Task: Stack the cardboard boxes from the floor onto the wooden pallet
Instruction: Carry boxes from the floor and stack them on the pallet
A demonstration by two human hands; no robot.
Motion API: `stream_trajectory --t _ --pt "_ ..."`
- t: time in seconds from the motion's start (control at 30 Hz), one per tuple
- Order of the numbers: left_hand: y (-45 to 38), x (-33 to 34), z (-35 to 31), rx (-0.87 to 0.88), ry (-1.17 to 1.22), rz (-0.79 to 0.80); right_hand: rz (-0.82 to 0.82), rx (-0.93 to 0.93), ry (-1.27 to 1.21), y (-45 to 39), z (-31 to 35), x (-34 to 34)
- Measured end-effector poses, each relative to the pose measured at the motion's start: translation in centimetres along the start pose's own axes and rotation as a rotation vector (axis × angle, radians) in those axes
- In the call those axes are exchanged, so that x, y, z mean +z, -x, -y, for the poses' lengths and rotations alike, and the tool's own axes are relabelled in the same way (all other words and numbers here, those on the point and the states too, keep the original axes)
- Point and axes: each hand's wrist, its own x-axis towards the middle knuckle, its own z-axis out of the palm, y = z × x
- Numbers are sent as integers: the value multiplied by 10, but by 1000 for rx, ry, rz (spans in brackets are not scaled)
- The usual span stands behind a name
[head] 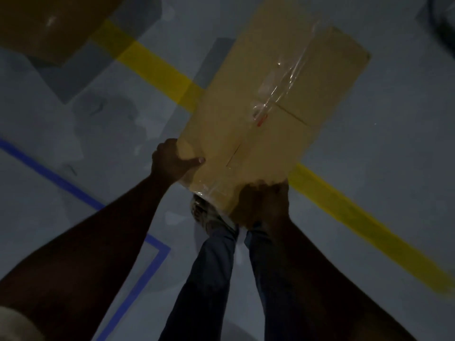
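Note:
A long tan cardboard box (pixel 275 99), sealed with clear tape along its top seam, reaches away from me over the grey floor. My left hand (pixel 172 161) grips its near left corner, thumb lying on the top face. My right hand (pixel 264 205) holds the near right end, fingers curled around the edge. Whether the box touches the floor I cannot tell. A second brown cardboard box (pixel 46 23) sits at the top left. No wooden pallet is in view.
A yellow floor line (pixel 152 67) runs diagonally under the held box toward the lower right. A blue tape line (pixel 73 190) forms a corner at the left. My legs in dark trousers and one shoe (pixel 209 217) are right under the box's near end.

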Motion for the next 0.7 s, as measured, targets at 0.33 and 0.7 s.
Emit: stream_trajectory --t 0.33,0.7 --pt "205 -126 -30 -118 774 -78 106 -233 191 212 166 -36" --pt "517 -139 51 -290 1488 -512 606 -471 709 440 181 10"
